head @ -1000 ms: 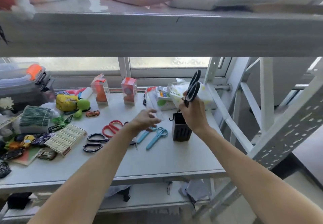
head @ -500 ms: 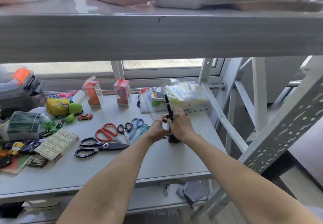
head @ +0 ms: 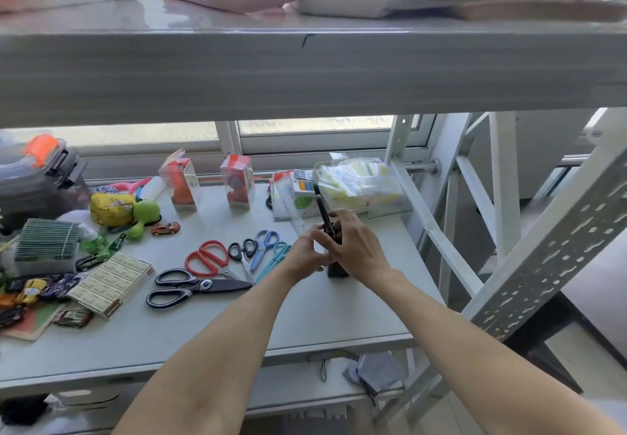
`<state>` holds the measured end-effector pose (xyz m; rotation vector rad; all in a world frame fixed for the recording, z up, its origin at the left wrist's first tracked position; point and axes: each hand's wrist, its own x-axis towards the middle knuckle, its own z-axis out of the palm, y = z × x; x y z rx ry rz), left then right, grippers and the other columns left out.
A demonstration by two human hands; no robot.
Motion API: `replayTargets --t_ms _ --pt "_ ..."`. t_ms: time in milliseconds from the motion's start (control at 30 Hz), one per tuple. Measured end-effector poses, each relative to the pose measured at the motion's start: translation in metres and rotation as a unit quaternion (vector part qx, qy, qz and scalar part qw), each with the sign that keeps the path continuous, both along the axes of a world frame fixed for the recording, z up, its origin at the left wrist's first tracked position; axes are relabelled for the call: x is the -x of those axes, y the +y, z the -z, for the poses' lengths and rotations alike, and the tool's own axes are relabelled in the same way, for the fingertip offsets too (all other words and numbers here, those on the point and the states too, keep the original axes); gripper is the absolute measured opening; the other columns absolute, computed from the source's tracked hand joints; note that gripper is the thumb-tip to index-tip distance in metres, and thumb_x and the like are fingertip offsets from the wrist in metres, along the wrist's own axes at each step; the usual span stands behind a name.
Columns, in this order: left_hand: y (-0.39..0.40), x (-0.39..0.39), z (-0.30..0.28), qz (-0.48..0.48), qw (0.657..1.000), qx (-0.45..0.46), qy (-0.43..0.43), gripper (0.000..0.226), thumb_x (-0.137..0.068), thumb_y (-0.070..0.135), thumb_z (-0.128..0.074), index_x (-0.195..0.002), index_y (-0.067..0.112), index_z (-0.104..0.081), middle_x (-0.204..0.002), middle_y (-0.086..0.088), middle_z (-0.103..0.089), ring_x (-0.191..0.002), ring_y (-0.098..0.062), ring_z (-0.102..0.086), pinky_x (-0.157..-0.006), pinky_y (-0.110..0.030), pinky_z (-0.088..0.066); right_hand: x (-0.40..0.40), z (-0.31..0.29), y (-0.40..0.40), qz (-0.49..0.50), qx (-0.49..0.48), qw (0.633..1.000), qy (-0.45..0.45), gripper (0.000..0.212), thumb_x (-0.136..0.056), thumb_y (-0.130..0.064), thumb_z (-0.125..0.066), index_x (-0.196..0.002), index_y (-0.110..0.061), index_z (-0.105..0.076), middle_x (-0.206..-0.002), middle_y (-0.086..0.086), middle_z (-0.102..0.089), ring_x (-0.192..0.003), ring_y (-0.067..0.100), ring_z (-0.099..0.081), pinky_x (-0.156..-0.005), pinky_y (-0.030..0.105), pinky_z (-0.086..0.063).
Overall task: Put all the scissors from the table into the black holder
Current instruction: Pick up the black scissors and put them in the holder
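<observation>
Both hands meet at the holder point(head: 337, 270): right hand point(head: 356, 248) fingers clamped on black scissors point(head: 322, 210) going in, left hand point(head: 307, 255) fingers curled at its rim. Left of them, five scissors point(head: 200, 287) lie on the bench point(head: 203, 329)

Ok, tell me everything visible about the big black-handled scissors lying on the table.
The big black-handled scissors are the largest pair lying on the grey table. They have two dark oval loops with lighter rims, a pale pivot and dark blades, shut. They lie flat, handles pointing left and tips right, just in front of the red scissors. Neither hand touches them.
</observation>
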<state>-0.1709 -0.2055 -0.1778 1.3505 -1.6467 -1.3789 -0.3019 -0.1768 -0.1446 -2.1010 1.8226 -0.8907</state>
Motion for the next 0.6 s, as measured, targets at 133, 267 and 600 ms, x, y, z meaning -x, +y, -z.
replayTargets --t_ms 133,267,600 --pt "0.0 0.0 0.0 0.0 1.0 -0.005 -0.018 0.061 -0.082 0.014 -0.074 -0.136 0.023 -0.047 -0.127 0.0 -0.058 -0.104 -0.029 -0.067 -0.078 -0.038 -0.06 0.002 -0.007 0.002 0.031 0.081 0.995 -0.053 0.044 -0.096 -0.054 -0.038 -0.112 -0.017 -0.057 -0.098 0.0 -0.064 -0.085 0.021 -0.063 -0.071 0.033 -0.048" --pt "0.001 -0.003 -0.001 0.002 0.999 -0.015 -0.03 0.075 -0.082 0.01 -0.074 -0.146 0.025 -0.037 -0.134 0.0 -0.05 -0.105 -0.029 -0.064 -0.072 -0.033 -0.058 -0.005 -0.017 -0.001 0.068 0.145 0.982 -0.103 0.027 -0.103 -0.028 -0.038 -0.094 -0.011 -0.057 -0.082 0.0 -0.059 -0.072 0.024 -0.056 -0.062 0.029 -0.036" --pt "0.03 -0.119 0.019 -0.332 0.923 0.123 -0.149 0.022 -0.091 0.002 -0.053 -0.109 0.006 -0.066 -0.11 -0.015 -0.068 -0.098 -0.033 -0.066 -0.081 -0.037 -0.054 -0.11 -0.016 0.018 -0.125 0.171 0.976 -0.04 0.024 -0.099 -0.023 -0.042 -0.086 -0.01 -0.057 -0.078 0.006 -0.062 -0.061 0.027 -0.056 -0.052 0.037 -0.045"
